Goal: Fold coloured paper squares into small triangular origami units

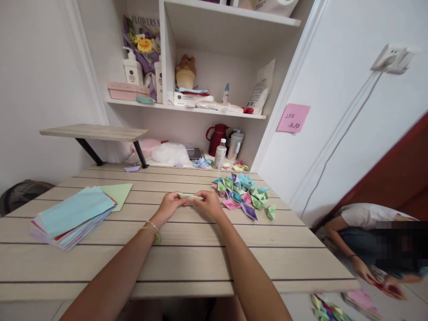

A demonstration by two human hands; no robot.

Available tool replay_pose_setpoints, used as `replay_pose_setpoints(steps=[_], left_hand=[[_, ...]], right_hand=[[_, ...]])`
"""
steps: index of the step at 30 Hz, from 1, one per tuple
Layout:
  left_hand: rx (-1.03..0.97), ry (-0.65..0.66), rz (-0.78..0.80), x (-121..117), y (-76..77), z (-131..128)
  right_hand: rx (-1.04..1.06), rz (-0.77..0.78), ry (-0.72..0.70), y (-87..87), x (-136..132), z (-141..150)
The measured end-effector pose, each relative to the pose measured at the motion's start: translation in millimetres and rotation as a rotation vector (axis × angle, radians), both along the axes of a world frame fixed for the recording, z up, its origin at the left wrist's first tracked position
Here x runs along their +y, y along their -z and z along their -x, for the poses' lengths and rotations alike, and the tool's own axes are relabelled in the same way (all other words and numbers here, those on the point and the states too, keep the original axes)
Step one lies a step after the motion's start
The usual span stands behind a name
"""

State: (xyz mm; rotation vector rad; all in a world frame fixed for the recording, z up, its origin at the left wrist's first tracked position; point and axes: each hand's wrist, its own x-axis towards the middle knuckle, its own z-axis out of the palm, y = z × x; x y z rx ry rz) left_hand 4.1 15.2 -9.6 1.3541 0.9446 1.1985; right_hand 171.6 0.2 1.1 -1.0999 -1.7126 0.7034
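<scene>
Between my two hands, above the middle of the slatted table [187, 263], is a narrow folded piece of light green paper [190, 195]. My left hand [171, 206] pinches its left end, and my right hand [207, 204] pinches its right end. The fingertips of both hands nearly meet along its lower edge. Just right of my right hand lies a heap of small folded paper boats [236, 196] in green, blue, pink and purple. Further left rests a stack of coloured paper sheets [78, 211], light blue on top, with a green sheet [121, 192] sticking out behind it.
A small raised shelf [95, 132] stands at the back left. Behind the table are a clear bottle [220, 154], a red jug [218, 139] and more folded paper [202, 162]. At right, a person [364, 245] crouches, holding red paper, near more boats [329, 308] on the floor.
</scene>
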Motion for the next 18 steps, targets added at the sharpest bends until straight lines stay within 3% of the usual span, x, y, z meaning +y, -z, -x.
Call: replay_pose_setpoints(steps=[9, 13, 18], left_hand=[[-0.179, -0.059, 0.068, 3, -0.1, -1], [-0.251, -0.033, 0.082, 6, 2.1, 0], [-0.246, -0.037, 0.067, 8, 5.3, 0]], right_hand=[[-0.190, -0.204, 0.167, 3.8, 4, -12], [-0.336, -0.305, 0.143, 3.7, 4, -14], [-0.455, -0.319, 0.115, 3.5, 2, -15]])
